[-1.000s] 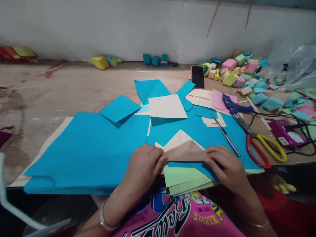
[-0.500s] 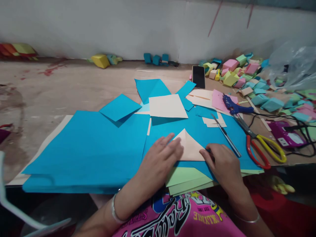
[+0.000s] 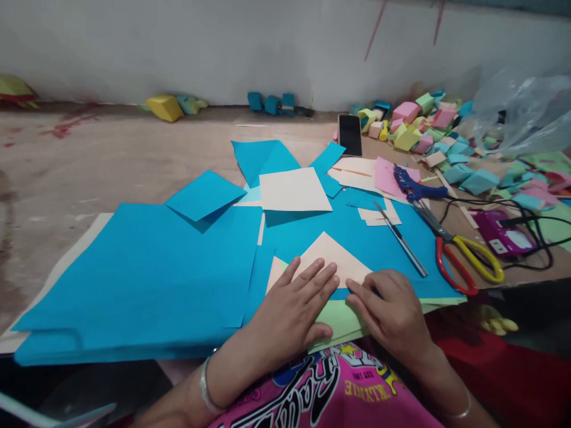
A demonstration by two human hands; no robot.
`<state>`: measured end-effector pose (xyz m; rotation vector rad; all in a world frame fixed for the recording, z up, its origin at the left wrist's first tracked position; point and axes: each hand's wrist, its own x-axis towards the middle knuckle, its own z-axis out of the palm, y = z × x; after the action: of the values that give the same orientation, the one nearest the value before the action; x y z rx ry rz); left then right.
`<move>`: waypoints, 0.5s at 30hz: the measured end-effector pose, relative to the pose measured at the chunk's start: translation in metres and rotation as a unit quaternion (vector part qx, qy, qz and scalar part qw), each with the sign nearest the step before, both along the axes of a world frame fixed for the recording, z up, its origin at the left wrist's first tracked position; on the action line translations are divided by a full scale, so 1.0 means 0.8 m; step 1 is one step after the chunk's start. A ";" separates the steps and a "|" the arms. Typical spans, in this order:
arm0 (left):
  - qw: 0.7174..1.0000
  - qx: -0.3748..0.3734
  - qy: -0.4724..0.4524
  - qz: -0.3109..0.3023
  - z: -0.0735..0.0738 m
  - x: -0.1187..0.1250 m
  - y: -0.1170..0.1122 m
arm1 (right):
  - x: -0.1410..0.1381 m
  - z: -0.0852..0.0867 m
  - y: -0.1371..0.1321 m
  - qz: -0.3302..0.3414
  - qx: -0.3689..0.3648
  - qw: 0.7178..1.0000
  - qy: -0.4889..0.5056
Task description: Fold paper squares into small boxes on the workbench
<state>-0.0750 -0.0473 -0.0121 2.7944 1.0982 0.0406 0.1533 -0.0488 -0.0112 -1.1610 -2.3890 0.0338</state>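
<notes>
A peach sheet of paper (image 3: 328, 252), folded into a triangle, lies on blue paper in front of me. My left hand (image 3: 297, 303) rests flat on its left part, fingers spread. My right hand (image 3: 388, 300) is at the triangle's lower right edge, fingers curled with the index fingertip pressing on the fold. Whether the right fingers pinch the paper is hard to see. Green sheets (image 3: 341, 315) stick out below the triangle, partly under my hands. A flat peach sheet (image 3: 294, 190) lies just beyond it.
To the right lie a craft knife (image 3: 404, 242), scissors (image 3: 459, 246), a blue glue gun (image 3: 414, 185) and a purple box (image 3: 504, 235) with cables. A phone (image 3: 350, 135) and a heap of small paper boxes (image 3: 428, 122) are farther back. Large blue sheets (image 3: 156, 267) spread left.
My left hand has flattened over the triangle's left part. My right hand has slid left along the lower edge from the right corner. The view has shifted slightly right.
</notes>
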 end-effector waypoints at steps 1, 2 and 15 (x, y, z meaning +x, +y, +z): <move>1.000 0.003 0.002 -0.001 -0.001 0.000 0.000 | 0.007 -0.001 -0.001 -0.014 0.001 1.000 -0.004; 1.000 0.006 0.002 -0.003 -0.001 0.001 0.001 | 0.015 -0.001 -0.001 -0.028 0.003 1.000 -0.011; 0.992 0.080 -0.011 0.096 0.027 -0.036 -0.027 | 0.050 -0.001 -0.004 -0.035 -0.006 0.998 -0.058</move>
<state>-0.1040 -0.0688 0.0098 2.8065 1.4137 0.1869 0.1933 -0.0518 -0.0121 -1.2834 -2.4496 -0.0435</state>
